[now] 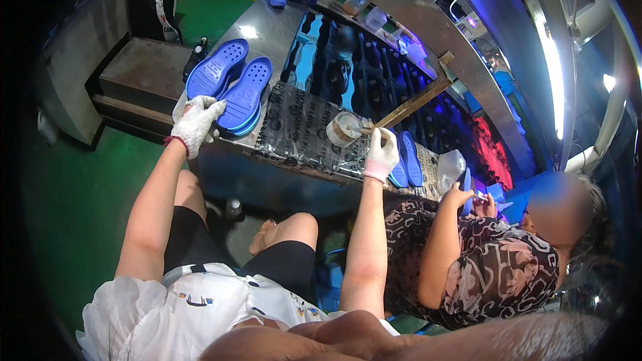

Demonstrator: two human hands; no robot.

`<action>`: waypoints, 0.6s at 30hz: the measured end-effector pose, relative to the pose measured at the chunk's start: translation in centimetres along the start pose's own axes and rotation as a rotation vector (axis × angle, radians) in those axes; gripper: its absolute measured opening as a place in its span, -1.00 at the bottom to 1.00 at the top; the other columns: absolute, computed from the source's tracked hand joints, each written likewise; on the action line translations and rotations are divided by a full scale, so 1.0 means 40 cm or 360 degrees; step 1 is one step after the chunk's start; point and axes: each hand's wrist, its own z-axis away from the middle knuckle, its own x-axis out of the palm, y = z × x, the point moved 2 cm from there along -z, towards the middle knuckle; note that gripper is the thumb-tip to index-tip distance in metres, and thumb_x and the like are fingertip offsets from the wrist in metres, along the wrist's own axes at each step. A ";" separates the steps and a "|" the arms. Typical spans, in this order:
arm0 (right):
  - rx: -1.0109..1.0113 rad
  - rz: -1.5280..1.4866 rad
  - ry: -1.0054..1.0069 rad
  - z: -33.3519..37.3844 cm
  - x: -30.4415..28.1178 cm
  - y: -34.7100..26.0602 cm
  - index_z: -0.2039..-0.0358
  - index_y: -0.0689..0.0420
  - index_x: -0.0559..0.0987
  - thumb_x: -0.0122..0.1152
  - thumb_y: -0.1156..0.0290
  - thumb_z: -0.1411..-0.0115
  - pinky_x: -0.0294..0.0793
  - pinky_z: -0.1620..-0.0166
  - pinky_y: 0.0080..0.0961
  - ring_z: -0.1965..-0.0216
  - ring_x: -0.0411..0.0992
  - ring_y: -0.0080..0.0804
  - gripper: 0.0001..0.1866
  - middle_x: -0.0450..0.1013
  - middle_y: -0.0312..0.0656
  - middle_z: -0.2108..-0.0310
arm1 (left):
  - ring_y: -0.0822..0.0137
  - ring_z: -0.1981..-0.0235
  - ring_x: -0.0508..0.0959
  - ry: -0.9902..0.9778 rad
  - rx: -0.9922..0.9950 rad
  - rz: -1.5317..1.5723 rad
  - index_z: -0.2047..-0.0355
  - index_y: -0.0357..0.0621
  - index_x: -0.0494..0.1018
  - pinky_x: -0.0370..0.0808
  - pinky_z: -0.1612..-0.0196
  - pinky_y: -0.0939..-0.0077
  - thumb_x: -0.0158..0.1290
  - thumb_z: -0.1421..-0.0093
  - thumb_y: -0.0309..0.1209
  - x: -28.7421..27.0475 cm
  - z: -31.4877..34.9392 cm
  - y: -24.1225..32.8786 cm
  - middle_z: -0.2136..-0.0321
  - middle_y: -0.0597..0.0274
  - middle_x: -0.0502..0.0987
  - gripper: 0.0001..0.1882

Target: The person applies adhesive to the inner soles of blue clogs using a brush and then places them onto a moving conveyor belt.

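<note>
Two perforated blue shoe soles lie side by side at the left end of the bench. My left hand (pixel 196 122), in a white knit glove, is closed at the near end of the left-hand blue sole (pixel 217 70). Beside it the right-hand blue sole (pixel 246 92) rests on other soles. My right hand (pixel 381 154), gloved too, pinches a thin handle (pixel 367 131) whose other end is inside a round cup (pixel 345 128). What is on that end is hidden in the cup.
Printed plastic sheeting (pixel 294 124) covers part of the metal bench (pixel 267 23). More blue soles (pixel 411 158) stand right of my right hand, near a clear container (pixel 450 170). A co-worker (pixel 481 261) sits at my right, holding a sole. A wooden bar (pixel 414 103) crosses the dark conveyor.
</note>
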 end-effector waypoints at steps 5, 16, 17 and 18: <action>-0.0054 0.0174 0.0002 0.003 0.009 0.009 0.32 0.18 0.57 0.27 0.30 -0.13 0.47 0.20 -0.45 0.34 0.54 -0.28 -0.78 0.56 -0.12 0.39 | 0.55 0.71 0.40 -0.0021 -0.0025 -0.0014 0.04 -0.18 0.28 0.32 0.74 0.71 0.11 -0.19 -0.16 0.005 0.004 0.007 0.38 0.30 0.42 -0.53; 0.0302 -0.0022 0.0341 -0.030 -0.014 0.016 0.42 0.20 0.56 0.22 0.19 -0.15 0.47 0.36 -0.45 0.52 0.51 -0.39 -0.71 0.53 -0.18 0.56 | 0.54 0.64 0.42 -0.0006 0.0040 -0.0175 -0.06 -0.21 0.24 0.38 0.68 0.70 0.07 -0.21 -0.16 0.003 -0.005 -0.005 0.32 0.26 0.42 -0.47; 0.0282 -0.0080 0.0332 -0.033 -0.009 0.015 0.41 0.21 0.59 0.20 0.22 -0.16 0.46 0.36 -0.51 0.53 0.51 -0.44 -0.72 0.53 -0.20 0.58 | 0.53 0.64 0.42 0.0007 0.0051 -0.0208 -0.06 -0.22 0.24 0.39 0.68 0.70 0.07 -0.21 -0.15 0.001 -0.006 -0.006 0.31 0.25 0.43 -0.47; 0.0263 -0.0121 0.0249 -0.035 -0.003 0.014 0.40 0.21 0.59 0.21 0.22 -0.15 0.47 0.35 -0.51 0.52 0.51 -0.44 -0.73 0.53 -0.20 0.57 | 0.53 0.64 0.42 0.0019 0.0063 -0.0240 -0.07 -0.22 0.24 0.39 0.68 0.70 0.07 -0.21 -0.15 0.000 -0.006 -0.004 0.30 0.24 0.43 -0.46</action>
